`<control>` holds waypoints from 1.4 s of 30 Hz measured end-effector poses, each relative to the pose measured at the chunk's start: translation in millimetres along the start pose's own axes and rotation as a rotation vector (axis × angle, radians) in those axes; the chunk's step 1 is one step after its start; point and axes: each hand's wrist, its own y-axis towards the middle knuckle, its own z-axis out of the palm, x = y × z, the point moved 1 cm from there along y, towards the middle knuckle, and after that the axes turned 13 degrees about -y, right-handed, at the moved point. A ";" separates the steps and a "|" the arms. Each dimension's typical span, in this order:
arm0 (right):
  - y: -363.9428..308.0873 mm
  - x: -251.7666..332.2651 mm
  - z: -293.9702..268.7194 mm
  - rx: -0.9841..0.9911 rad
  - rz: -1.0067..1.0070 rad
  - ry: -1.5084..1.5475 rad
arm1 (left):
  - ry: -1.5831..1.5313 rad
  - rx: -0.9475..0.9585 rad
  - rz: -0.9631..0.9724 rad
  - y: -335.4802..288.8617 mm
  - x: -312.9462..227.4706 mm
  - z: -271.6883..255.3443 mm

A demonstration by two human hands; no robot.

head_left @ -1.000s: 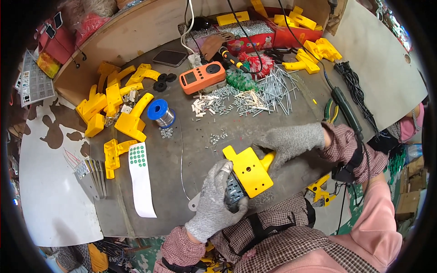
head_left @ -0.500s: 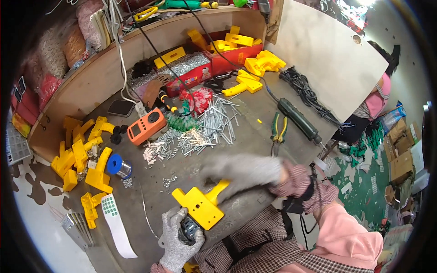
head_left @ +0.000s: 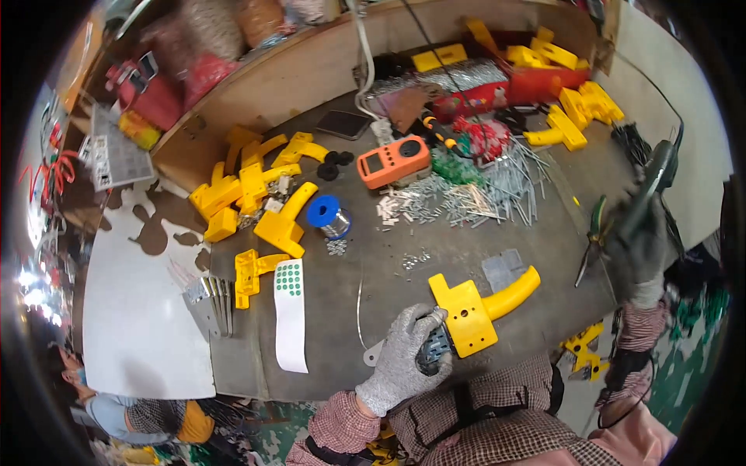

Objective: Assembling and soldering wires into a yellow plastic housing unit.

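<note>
As the grey-gloved left hand (head_left: 408, 359) is clamping its fingers on a dark slotted part (head_left: 437, 346) beside a yellow plastic housing (head_left: 471, 322) near the grey tabletop (head_left: 330, 299) front, the right hand (head_left: 641, 252) is gripping a dark green cylindrical tool (head_left: 661, 165). Steady bracing is likely serving best; a pale wooden panel (head_left: 303, 79) is standing behind.

The grey-gloved left hand (head_left: 404, 361) is holding a curled grip low in the view, its fingers pointing rightward, while the left forearm (head_left: 338, 427) is slanting up and to the right from the lower edge. Well apart and higher, near the right rim, the gloved right hand (head_left: 639, 248) is showing some blur and keeping a bent-fingered grip, with the right forearm (head_left: 633, 349) rising steeply beneath it
</note>
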 end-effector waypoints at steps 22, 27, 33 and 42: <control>-38.9 -86.8 123.5 -0.023 0.007 0.481 | -0.148 -0.024 -0.146 11.9 10.6 -28.7; -39.7 -91.0 123.6 0.012 0.006 0.449 | 0.431 -0.070 -0.234 49.2 90.6 -110.9; -35.9 -93.8 118.4 -0.020 0.018 0.483 | 0.524 0.081 -0.181 28.4 92.7 -108.6; -34.9 -96.0 115.8 0.033 0.020 0.510 | 0.932 -0.102 -0.092 95.9 93.0 -114.6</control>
